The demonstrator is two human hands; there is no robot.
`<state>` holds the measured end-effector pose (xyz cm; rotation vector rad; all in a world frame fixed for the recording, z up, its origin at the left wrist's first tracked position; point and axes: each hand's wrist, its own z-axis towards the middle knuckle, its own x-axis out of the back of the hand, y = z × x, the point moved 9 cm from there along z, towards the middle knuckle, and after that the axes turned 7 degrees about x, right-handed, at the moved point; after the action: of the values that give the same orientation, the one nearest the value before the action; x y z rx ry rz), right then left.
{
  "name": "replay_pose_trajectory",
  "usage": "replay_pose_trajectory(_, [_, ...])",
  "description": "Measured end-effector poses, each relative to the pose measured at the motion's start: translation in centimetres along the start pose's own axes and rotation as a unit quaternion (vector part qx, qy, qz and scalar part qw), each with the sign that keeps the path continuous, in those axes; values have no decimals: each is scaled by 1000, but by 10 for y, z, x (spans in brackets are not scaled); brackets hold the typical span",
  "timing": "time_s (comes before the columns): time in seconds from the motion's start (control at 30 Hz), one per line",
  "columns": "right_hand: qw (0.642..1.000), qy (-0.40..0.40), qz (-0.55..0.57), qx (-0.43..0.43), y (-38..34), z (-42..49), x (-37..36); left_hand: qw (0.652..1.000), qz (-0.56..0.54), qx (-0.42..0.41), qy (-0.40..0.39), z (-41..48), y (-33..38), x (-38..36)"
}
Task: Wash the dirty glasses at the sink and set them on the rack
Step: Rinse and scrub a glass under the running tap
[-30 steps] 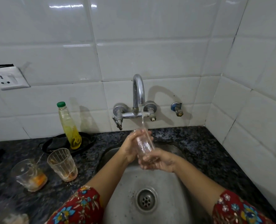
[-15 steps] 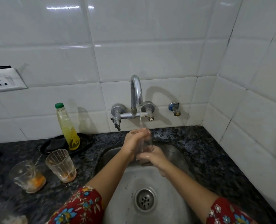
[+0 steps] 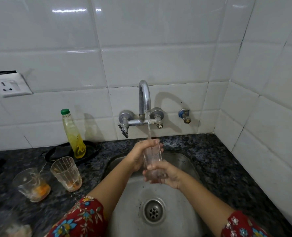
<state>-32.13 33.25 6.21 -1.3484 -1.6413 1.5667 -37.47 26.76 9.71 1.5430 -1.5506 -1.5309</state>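
Observation:
A clear glass (image 3: 152, 156) stands upright over the steel sink (image 3: 181, 212), right under the running water from the tap (image 3: 144, 101). My left hand (image 3: 138, 155) wraps around its upper part from the left. My right hand (image 3: 165, 175) grips its base from the right. Two dirty glasses with orange residue stand on the dark granite counter (image 3: 215, 161) to the left: one nearer the sink (image 3: 67, 173), one further left (image 3: 31, 184). No rack is in view.
A yellow soap bottle with a green cap (image 3: 73, 134) stands on a black tray (image 3: 90, 149) behind the dirty glasses. Another blurred glass (image 3: 7, 226) sits at the bottom left corner. A wall socket (image 3: 8, 85) is on the left tiles. White tiled walls close the right side.
The glass went from tilted to upright under the stream. My left hand moved up around its top and my right hand stayed at its base.

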Motion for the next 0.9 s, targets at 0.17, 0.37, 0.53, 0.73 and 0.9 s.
replay_pose_trajectory(0.17, [994,104,-41,10,0,9,11,973,93,-85,194,-6,9,23])
replay_pose_trajectory(0.37, [913,242,-288,156,-46,1,35,962,108,10,252,-21,-21,57])
replay_pose_trajectory(0.53, [745,253,-581,208,-90,9,1,970,-25,123,207,-23,-61,52])
replay_pose_trajectory(0.73, [687,210,-669,188,-105,40,-14,957,-90,167,218,-20,-68,58])
replay_pose_trajectory(0.9, [679,180,-675,225,-96,17,-19,955,-136,148,216,-17,-64,65])
